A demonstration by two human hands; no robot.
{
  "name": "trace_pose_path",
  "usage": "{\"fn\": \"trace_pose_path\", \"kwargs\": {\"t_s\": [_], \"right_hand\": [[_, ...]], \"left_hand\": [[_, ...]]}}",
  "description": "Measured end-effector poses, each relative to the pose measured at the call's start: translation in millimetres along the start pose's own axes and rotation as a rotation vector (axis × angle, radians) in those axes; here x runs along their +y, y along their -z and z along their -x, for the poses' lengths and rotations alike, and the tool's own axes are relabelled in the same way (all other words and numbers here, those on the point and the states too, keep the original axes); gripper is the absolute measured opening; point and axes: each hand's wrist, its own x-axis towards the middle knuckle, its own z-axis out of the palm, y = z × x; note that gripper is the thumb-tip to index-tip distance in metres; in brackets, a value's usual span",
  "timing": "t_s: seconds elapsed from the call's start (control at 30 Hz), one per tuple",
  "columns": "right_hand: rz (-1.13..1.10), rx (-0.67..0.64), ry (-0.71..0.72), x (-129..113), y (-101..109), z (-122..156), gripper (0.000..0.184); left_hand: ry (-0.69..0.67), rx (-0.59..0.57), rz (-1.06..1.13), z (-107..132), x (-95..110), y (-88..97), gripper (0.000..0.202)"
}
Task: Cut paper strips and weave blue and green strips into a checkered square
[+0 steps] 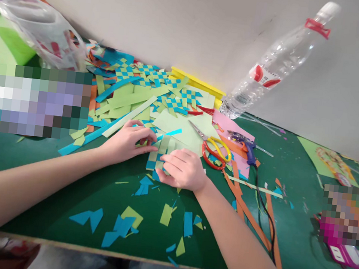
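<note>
A small woven piece of blue and light green paper strips (pixel 152 159) lies on the green table between my hands. My left hand (pixel 131 143) is at its upper left, thumb and fingers closed around the near end of a blue paper strip (pixel 175 132). My right hand (pixel 183 169) lies over the right side of the weave, fingers curled and closed on it, hiding much of that side. Just right of the hands are scissors (pixel 214 151) with red and yellow handles, blades pointing up and left.
Finished blue-green woven pieces (pixel 154 75) and loose strips (pixel 127 102) pile up behind. A clear bottle (pixel 282 55) stands near the wall. A glue gun (pixel 245 144) with a black cord lies on pink paper (pixel 234 125). Paper scraps (pixel 123 225) cover the front; a plastic bag (pixel 45 28) stands left.
</note>
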Motion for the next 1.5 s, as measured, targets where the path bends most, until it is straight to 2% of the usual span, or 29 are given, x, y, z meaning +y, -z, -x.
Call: {"fn": "trace_pose_path", "kwargs": {"t_s": [0.2,0.37,0.47,0.6,0.7,0.8,0.97,1.07,1.23,1.33,1.5], "right_hand": [[-0.018,-0.016,-0.013,-0.5,1.6,0.9,0.027],[0.005,0.055,-0.076,0.2,2.3,0.7,0.02],[-0.011,0.127,-0.227,2.7,1.8,-1.0,0.014],[-0.024,0.209,-0.514,8.6,-1.3,-0.6,0.014],[-0.056,0.177,-0.628,12.0,-4.4,1.3,0.018],[-0.089,0.091,-0.6,12.2,-5.6,1.6,0.026],[-0.095,0.016,-0.38,7.6,-2.6,0.3,0.026],[-0.094,-0.035,-0.298,5.3,-0.4,1.1,0.026],[-0.12,0.036,-0.217,3.3,1.2,2.4,0.026],[-0.092,0.049,-0.245,3.0,2.5,2.0,0.025],[-0.055,0.056,-0.417,4.8,3.0,1.5,0.026]], "left_hand": [[-0.041,-0.075,-0.056,-1.0,1.5,-0.3,0.021],[-0.05,-0.111,-0.068,-0.4,-2.0,-2.3,0.023],[-0.051,-0.119,-0.069,-0.2,-2.4,-2.6,0.024],[-0.049,-0.136,-0.072,-0.5,-1.1,-1.6,0.025],[-0.052,-0.141,-0.075,-0.4,-0.3,-1.1,0.025],[-0.061,-0.138,-0.081,0.0,-0.7,-1.4,0.024],[-0.065,-0.133,-0.076,0.0,-2.7,-2.4,0.025],[-0.055,-0.137,-0.067,-0.2,-3.0,-2.6,0.025],[-0.07,-0.119,-0.07,0.2,-3.0,-3.5,0.023],[-0.065,-0.113,-0.056,0.5,-2.9,-4.0,0.021],[-0.014,-0.102,-0.06,0.0,0.2,-1.3,0.024]]}}
